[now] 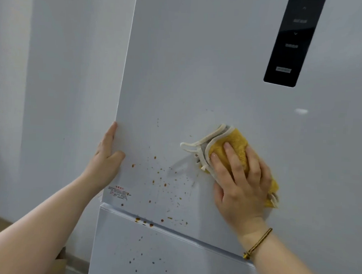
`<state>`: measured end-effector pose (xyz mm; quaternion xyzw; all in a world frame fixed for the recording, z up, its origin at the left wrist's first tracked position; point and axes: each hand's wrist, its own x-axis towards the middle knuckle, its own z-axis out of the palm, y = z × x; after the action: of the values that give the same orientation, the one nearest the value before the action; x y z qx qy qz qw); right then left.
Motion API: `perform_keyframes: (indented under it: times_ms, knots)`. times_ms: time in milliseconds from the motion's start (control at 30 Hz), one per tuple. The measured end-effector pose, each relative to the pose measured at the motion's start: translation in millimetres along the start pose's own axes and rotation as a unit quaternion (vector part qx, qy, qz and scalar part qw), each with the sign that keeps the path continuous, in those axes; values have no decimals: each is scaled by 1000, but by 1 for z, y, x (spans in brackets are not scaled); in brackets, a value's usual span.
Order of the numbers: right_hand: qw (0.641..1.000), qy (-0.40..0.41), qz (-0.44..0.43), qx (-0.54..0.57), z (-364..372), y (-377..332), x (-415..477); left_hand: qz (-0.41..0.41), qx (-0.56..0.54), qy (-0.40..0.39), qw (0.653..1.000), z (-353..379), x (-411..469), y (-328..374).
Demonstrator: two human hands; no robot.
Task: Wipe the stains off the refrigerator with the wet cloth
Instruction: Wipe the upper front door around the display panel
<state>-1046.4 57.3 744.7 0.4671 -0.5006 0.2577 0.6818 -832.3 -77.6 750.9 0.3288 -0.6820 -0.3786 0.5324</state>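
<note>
White refrigerator door (pixel 200 75), brown stains (pixel 165 185) spattered low (some on the drawer (pixel 169 257) below), yellow cloth (pixel 236 146) against it

Soft, even light, small glare spot on glossy refrigerator (pixel 200 75), faint shadows, slight blur, wide-angle lean.
</note>
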Motion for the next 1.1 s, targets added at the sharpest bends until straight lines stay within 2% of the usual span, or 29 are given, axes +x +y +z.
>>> perform_keyframes:
  times_ms: [100,167,267,333,367,433,500,567,600,667,767,867,933,1000,1100]
  knots:
    - [999,-39,-18,-1,2,-27,-30,-2,-19,-19,1000,-5,2,-5]
    - [991,-82,-110,11,0,-41,-57,-3,-30,-30,999,-8,4,-5]
    - [955,-131,-266,29,-2,-37,-70,-6,-59,-48,997,-16,4,-2]
    - [947,-118,-298,31,-1,-22,-49,-10,-71,-60,996,-20,6,-3]
    - [957,-102,-269,30,0,-14,-34,-12,-72,-66,995,-21,6,-3]
    - [987,-53,-153,19,3,-7,-4,-13,-78,-73,994,-23,6,-4]
    - [999,-21,-48,-3,8,-16,9,-10,-89,-81,993,-24,6,-7]
    - [1000,-20,-1,-17,12,-36,-1,-11,-106,-87,990,-23,7,-8]
    - [999,-31,-5,-19,14,-47,-13,-10,-114,-90,989,-23,7,-7]
    - [993,-80,-85,-7,13,-68,-46,-8,-124,-96,988,-24,5,-8]
    - [957,-143,-250,23,8,-72,-77,0,-127,-104,986,-25,2,-8]
    - [944,-120,-305,31,13,-57,-56,11,-129,-109,986,-26,3,-10]
    - [968,-74,-238,34,18,-49,-23,11,-134,-110,985,-26,5,-11]
    - [993,-28,-110,23,23,-51,6,11,-143,-113,983,-26,4,-13]
    - [1000,-4,7,5,32,-80,10,12,-165,-118,979,-28,7,-14]
